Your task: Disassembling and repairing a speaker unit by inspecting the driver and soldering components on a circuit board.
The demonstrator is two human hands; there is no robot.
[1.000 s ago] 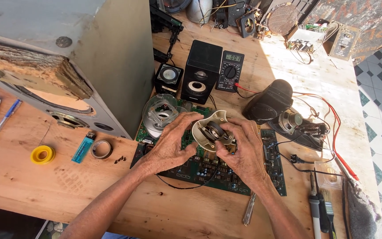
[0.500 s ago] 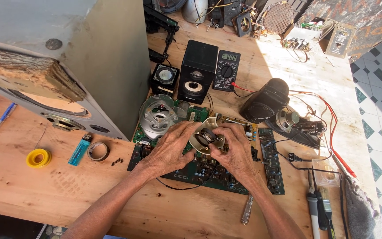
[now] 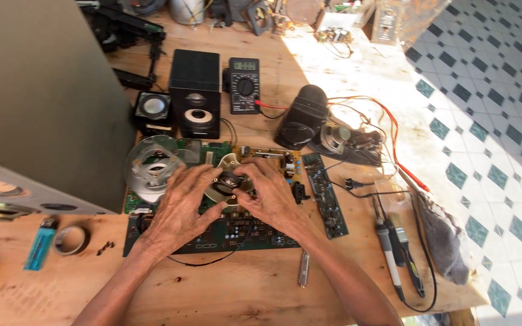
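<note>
Both hands grip a small cream-rimmed speaker driver [image 3: 228, 183] held just above the green circuit board [image 3: 212, 232] lying on the wooden bench [image 3: 243, 290]. The left hand [image 3: 179, 205] closes its fingers over the driver's left side; the right hand [image 3: 273, 196] closes over its right side, thumbs meeting at the dark centre. A clear round disc part [image 3: 149, 166] lies just left of the left hand. A black speaker box [image 3: 194, 93] and a multimeter [image 3: 244, 84] stand behind, well apart.
</note>
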